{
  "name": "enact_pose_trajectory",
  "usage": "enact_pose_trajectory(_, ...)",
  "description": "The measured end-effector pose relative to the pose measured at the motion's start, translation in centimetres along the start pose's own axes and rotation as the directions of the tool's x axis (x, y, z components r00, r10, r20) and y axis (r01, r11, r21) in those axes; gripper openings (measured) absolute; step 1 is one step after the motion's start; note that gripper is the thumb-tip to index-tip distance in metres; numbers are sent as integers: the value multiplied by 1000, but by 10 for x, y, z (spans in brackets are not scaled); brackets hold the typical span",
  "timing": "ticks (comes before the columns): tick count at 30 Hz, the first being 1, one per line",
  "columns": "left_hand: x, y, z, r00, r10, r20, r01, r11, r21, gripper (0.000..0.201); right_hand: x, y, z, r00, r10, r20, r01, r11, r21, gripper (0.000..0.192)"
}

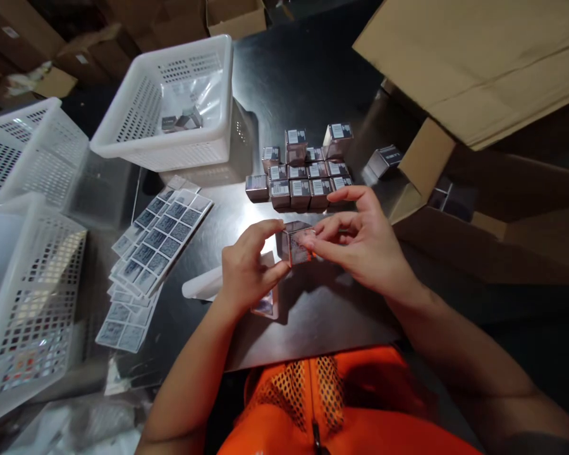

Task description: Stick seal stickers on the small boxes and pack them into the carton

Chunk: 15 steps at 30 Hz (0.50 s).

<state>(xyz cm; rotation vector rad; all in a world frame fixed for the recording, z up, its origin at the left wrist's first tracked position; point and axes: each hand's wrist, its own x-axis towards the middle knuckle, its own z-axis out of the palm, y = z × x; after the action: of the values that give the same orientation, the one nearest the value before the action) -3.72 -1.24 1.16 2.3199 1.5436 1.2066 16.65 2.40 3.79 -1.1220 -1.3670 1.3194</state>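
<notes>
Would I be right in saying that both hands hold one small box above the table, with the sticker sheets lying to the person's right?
Not quite: in the head view both hands, left hand and right hand, do hold the small box, but the sticker sheets lie to the person's left.

Packing workshop or warehouse: cardboard cartons (478, 57), white plastic baskets (171, 107), label sheets (156, 246), rows of small boxes (303, 174).

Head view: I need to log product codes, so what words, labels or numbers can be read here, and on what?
None can be read.
Small boxes: barcode labels, too small.
Sticker sheets: print blurred.
Box held by left hand and right hand: blurred.
</notes>
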Motion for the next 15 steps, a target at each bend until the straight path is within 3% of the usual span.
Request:
enact_pose_trajectory(3,1,2,3,984,-175,-40,174,984,-41,46,0,1,-1,976,-118,-180,89,983,-162,63)
enact_pose_trajectory(5,3,1,5,925,-351,-149,346,937,-57,49,-2,1,-1,956,-199,-218,145,960,-241,59)
enact_pose_trajectory(6,5,0,5,881,-420,-217,417,907,-58,51,-4,2,1,964,-206,-168,160,954,-254,55)
enact_pose_trajectory(8,7,-4,5,802,-500,-326,514,856,-49,54,-11,6,11,987,-151,58,161,951,-264,54)
enact_pose_trajectory(10,9,-8,6,759,-530,-379,561,827,-31,58,-20,13,25,960,-59,275,142,945,-293,65)
enact_pose_trajectory(12,9,-10,7,743,-551,-380,590,807,-17,60,-27,23,38,936,3,351,113,944,-309,72)
enact_pose_trajectory(15,7,-10,9,742,-584,-330,610,792,-30,62,-28,35,48,940,61,335,21,972,-236,49)
